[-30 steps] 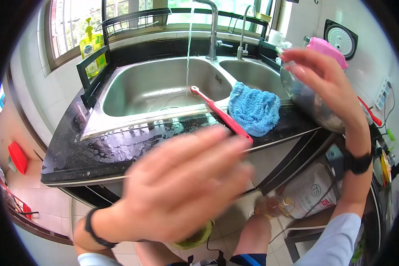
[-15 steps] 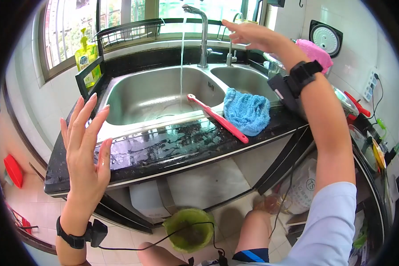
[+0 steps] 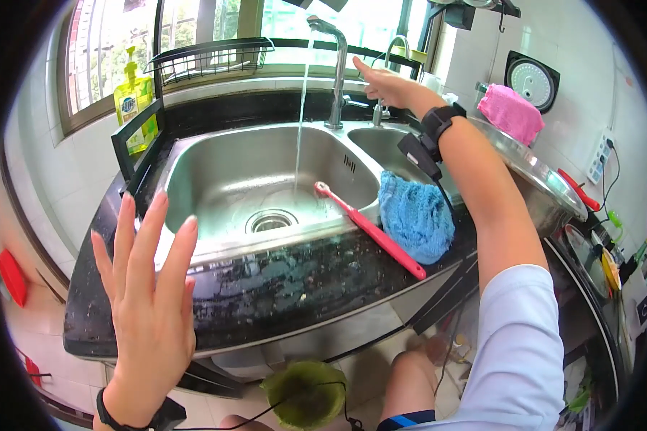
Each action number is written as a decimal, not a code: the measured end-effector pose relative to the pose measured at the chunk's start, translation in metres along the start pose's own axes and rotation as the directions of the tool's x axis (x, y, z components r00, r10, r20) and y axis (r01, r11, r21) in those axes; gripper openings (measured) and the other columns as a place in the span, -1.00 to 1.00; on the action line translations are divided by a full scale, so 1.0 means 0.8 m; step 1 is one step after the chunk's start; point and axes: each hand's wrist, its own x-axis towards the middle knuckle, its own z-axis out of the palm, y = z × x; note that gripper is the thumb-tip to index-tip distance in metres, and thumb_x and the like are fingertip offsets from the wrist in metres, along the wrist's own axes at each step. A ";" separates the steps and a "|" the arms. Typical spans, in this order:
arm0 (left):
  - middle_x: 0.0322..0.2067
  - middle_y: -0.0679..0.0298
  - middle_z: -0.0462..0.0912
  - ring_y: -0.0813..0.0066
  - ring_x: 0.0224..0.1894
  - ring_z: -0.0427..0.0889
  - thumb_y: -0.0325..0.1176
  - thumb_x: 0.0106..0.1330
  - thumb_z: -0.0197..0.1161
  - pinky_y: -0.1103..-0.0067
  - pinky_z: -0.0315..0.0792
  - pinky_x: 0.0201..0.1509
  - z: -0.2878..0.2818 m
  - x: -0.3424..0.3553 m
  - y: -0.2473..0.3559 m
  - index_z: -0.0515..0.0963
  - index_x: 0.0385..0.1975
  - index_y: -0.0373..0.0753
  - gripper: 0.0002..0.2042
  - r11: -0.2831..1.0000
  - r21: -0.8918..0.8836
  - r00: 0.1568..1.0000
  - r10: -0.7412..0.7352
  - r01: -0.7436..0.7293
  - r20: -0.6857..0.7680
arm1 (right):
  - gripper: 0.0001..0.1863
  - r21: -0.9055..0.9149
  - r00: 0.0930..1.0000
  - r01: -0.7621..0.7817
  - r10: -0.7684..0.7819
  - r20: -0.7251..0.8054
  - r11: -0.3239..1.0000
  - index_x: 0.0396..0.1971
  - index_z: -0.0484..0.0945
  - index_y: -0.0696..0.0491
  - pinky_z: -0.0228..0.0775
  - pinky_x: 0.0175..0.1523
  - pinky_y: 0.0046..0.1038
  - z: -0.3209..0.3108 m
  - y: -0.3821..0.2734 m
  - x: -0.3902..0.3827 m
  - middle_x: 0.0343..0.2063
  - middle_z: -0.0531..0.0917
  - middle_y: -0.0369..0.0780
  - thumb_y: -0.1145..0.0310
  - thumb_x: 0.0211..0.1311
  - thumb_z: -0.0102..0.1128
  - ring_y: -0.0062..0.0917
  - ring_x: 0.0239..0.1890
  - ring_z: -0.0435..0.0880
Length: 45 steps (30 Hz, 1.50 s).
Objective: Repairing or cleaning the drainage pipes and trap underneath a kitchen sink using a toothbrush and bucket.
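1. Presently, in the head view, the right hand (image 3: 392,90) stretches toward the tall, curved chrome tap (image 3: 340,79), just beside its upright; whether it touches the small side lever (image 3: 356,102) cannot be told. Its fingers are stretched out and partly apart, with nothing seen between them.
2. The tap stands behind the wide stainless-steel basin (image 3: 216,158), running a thin, clear stream of water (image 3: 302,108) near the round metal drain (image 3: 272,221).
3. The left hand (image 3: 151,316) is raised over the front left of the glossy black stone counter (image 3: 287,287), empty, fingers spread and pointing up.
4. A long pinkish-red plastic-looking tool (image 3: 381,241) lies across the basin's front rim, beside a fluffy blue cloth (image 3: 417,219).
5. With an arm reaching this far, I judge it best to keep the small black box (image 3: 418,152) strapped at the right wrist away from the water, its dark cable clear of the cloth, and the forearm high enough not to knock the tool.
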 end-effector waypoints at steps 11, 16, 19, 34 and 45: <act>0.11 -0.07 0.03 -0.15 0.18 -0.06 -0.55 0.12 -0.13 0.02 -0.26 0.16 -0.004 0.008 -0.003 0.22 -0.04 -0.26 -0.66 1.000 0.002 0.975 -0.012 0.012 0.221 | -0.39 0.290 0.939 -0.245 0.301 -0.167 0.925 -0.50 0.23 -0.07 -0.24 -0.65 -0.65 0.025 0.101 0.088 -0.78 -0.03 -0.43 -0.39 -0.07 -0.34 -0.70 -0.76 -0.08; 0.11 -0.08 0.03 -0.14 0.18 -0.06 -0.57 0.11 -0.14 0.02 -0.26 0.17 0.000 0.007 -0.009 0.16 -0.01 -0.23 -0.61 1.000 0.005 0.975 0.006 -0.007 0.223 | -0.05 0.622 0.965 -0.216 0.262 0.017 0.753 0.08 -0.14 0.11 0.08 -0.20 -0.45 0.049 0.087 0.094 -0.37 0.24 -0.13 -0.41 -0.10 -0.35 -0.43 -0.27 0.24; 0.13 -0.03 0.02 -0.09 0.19 -0.06 -0.52 0.15 -0.14 0.04 -0.25 0.18 0.006 0.003 -0.011 0.14 0.02 -0.17 -0.61 0.998 0.058 0.976 -0.019 0.006 0.215 | 0.10 0.569 0.985 -0.169 0.160 0.066 0.805 0.16 -0.52 -0.01 -0.67 0.23 -0.26 0.067 0.076 0.078 0.16 -0.49 0.03 -0.47 -0.19 -0.33 -0.33 0.24 -0.56; 0.13 -0.02 0.02 -0.08 0.19 -0.07 -0.33 0.25 -0.19 0.08 -0.23 0.19 0.002 0.005 -0.008 0.14 0.05 -0.14 -0.65 0.995 0.099 0.966 -0.058 0.034 0.252 | 0.07 0.325 0.997 -0.004 -0.021 0.073 0.946 0.18 -0.44 -0.07 -0.52 0.23 -0.12 0.054 0.065 0.093 0.22 -0.33 -0.16 -0.53 -0.24 -0.52 -0.42 0.27 -0.43; 0.09 -0.07 0.11 -0.13 0.16 0.02 -0.38 0.18 -0.10 0.04 -0.20 0.15 0.005 0.009 -0.012 0.28 -0.07 -0.26 -0.69 0.999 -0.004 0.975 -0.039 0.040 0.219 | 0.06 0.229 0.991 0.007 -0.037 0.131 0.973 0.19 -0.42 -0.11 -0.56 0.21 -0.06 0.031 0.053 0.080 0.22 -0.30 -0.21 -0.54 -0.26 -0.54 -0.42 0.27 -0.37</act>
